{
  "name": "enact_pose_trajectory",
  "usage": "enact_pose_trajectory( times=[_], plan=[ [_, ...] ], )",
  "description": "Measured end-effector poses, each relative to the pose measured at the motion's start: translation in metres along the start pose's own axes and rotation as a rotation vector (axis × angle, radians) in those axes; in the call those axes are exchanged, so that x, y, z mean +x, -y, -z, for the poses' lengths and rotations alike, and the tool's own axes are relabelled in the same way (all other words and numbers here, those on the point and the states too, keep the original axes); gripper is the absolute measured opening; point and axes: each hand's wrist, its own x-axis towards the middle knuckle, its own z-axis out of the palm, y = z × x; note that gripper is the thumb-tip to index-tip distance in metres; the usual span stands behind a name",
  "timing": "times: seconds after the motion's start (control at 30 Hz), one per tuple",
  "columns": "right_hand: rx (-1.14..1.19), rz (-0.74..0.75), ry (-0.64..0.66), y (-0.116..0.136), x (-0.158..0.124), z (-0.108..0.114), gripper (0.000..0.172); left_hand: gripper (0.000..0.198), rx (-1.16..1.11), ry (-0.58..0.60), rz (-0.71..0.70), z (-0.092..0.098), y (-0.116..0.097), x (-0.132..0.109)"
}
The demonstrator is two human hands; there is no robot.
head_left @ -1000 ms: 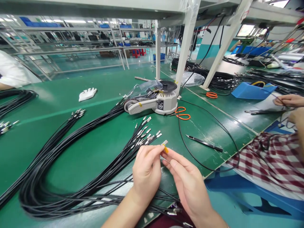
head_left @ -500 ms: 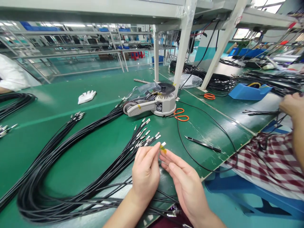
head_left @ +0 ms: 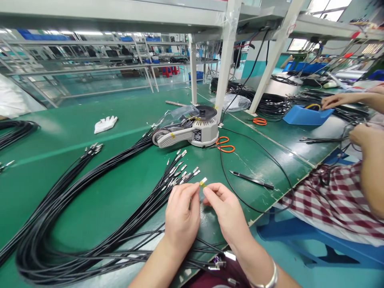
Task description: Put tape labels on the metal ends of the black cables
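Observation:
My left hand [head_left: 183, 216] pinches a small metal cable connector [head_left: 205, 180] by its yellow-taped lower end. My right hand [head_left: 225, 208] is closed, thumb and forefinger on the edge of the yellow tape [head_left: 202, 185]. Fingers hide most of the connector's cable. Just beyond my hands lie several silver connectors [head_left: 177, 176] at the end of a thick looped bundle of black cables [head_left: 39, 244]. More cable ends [head_left: 217, 266] lie by my lap, under my forearms.
A round tape dispenser [head_left: 204, 128] stands ahead, with orange-handled scissors [head_left: 225, 145] beside it. A slim black pointed tool [head_left: 251, 180] lies to the right. A white glove [head_left: 105, 124] lies left. At right, a co-worker's hand [head_left: 337, 100] reaches to a blue tape holder [head_left: 309, 116].
My right hand's fingers have curled from loosely extended into a pinch at the yellow tape. At right, a co-worker's hand has come to the blue holder. The view has shifted slightly.

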Motion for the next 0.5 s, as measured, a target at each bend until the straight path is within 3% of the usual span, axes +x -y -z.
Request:
enact_pose_trajectory(
  times=[0.33, 0.5],
  plan=[
    [-0.072, 0.095, -0.037, 0.0037, -0.0009, 0.0045, 0.020, 0.008, -0.068, 0.090, 0.192, 0.0048, -0.0057, 0.0064],
    [-0.093, 0.112, -0.033, 0.0047, -0.0016, 0.0027, 0.018, 0.011, -0.201, 0.154, 0.390, 0.0072, -0.0095, 0.0075]
  ],
)
